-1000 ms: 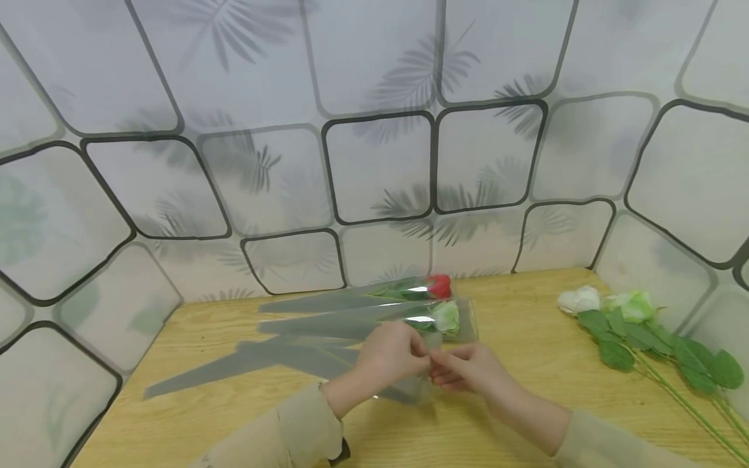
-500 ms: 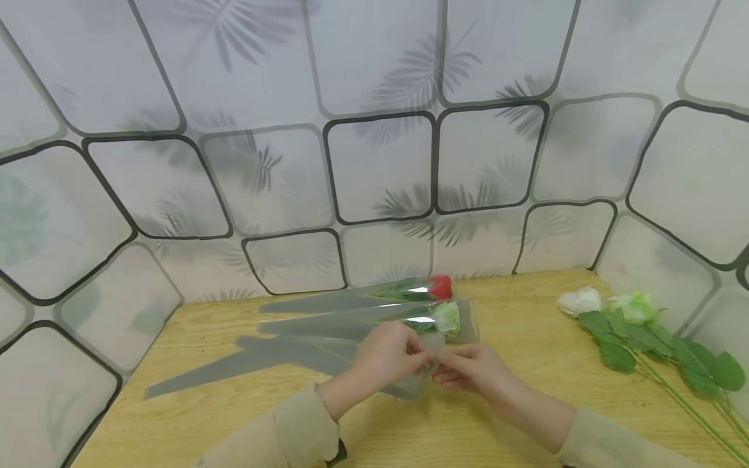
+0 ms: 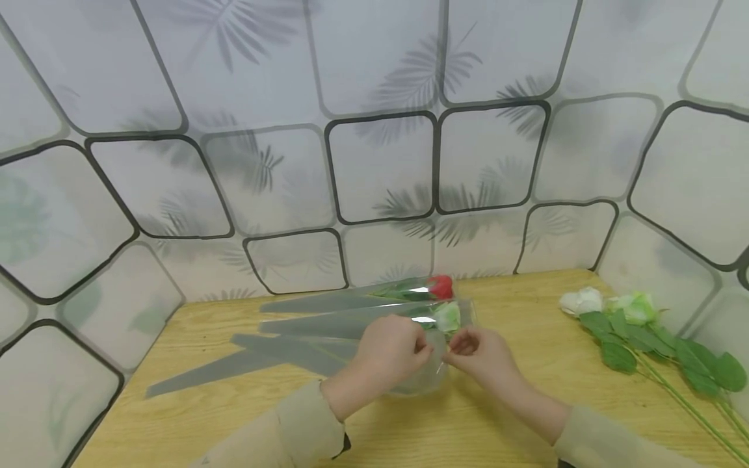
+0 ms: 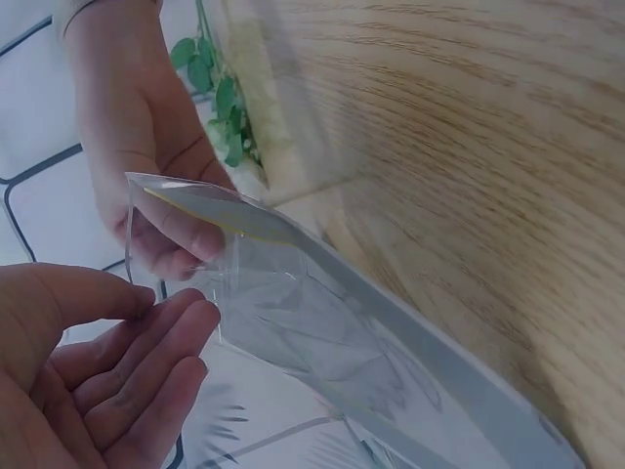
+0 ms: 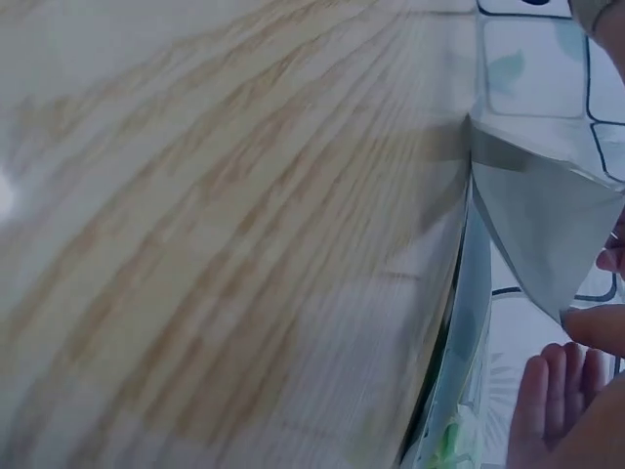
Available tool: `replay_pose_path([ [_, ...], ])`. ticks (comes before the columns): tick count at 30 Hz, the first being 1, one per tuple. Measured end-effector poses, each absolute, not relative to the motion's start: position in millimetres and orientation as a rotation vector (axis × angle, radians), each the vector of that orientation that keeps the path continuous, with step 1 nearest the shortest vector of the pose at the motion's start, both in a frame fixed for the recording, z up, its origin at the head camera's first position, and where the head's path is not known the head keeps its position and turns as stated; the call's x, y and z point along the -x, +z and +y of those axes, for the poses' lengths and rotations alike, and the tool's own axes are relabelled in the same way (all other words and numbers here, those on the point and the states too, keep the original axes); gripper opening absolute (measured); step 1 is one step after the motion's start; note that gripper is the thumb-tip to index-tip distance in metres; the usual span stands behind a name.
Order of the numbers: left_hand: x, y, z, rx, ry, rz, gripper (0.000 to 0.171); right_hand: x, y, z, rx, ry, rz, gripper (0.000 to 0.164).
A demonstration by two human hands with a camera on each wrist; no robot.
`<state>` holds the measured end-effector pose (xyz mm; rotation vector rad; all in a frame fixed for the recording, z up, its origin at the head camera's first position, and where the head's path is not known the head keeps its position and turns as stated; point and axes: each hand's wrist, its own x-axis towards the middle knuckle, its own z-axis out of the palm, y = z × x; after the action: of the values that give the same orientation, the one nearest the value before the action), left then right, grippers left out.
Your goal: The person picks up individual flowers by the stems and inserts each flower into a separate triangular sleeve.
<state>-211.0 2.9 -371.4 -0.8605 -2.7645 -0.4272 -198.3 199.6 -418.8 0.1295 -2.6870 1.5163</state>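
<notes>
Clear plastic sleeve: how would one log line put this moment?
Left hand: pinches clear plastic sleeve | right hand: pinches its rim | sleeve: mouth open | red rose: wrapped, on yellowish wooden table

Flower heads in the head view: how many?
4: a red rose and pale rose in clear sleeves; a white rose and light green rose at the right. Others may be hidden.

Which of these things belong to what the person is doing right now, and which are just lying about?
In hand:
left hand
right hand
clear sleeve, held by both

Lying about just now:
sleeved red rose
sleeved pale green rose
loose white rose
loose green rose
</notes>
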Motion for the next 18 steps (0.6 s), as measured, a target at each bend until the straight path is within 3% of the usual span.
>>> replay_pose_path([
  [5, 212.3, -371.9, 4.1, 0.847, -0.427, -2.746, 0.028, 193.6, -418.0, 199.4, -0.394, 1.282, -2.615, 0.013],
  [8, 213.6, -373.4, 3.7, 0.828, -0.437, -2.74, 0.024, 192.5, -419.1, 199.7, -0.379, 1.267, -2.626, 0.01],
  [13, 214.5, -373.0, 1.9, 0.814, -0.443, -2.763, 0.021, 196.3, -421.6, 201.2, -0.22, 1.576, -2.682, 0.015],
  [18, 214.2, -372.0, -1.1, 0.864, -0.449, -2.805, 0.007, 200.5, -424.1, 203.8, -0.273, 1.909, -2.621, 0.024],
])
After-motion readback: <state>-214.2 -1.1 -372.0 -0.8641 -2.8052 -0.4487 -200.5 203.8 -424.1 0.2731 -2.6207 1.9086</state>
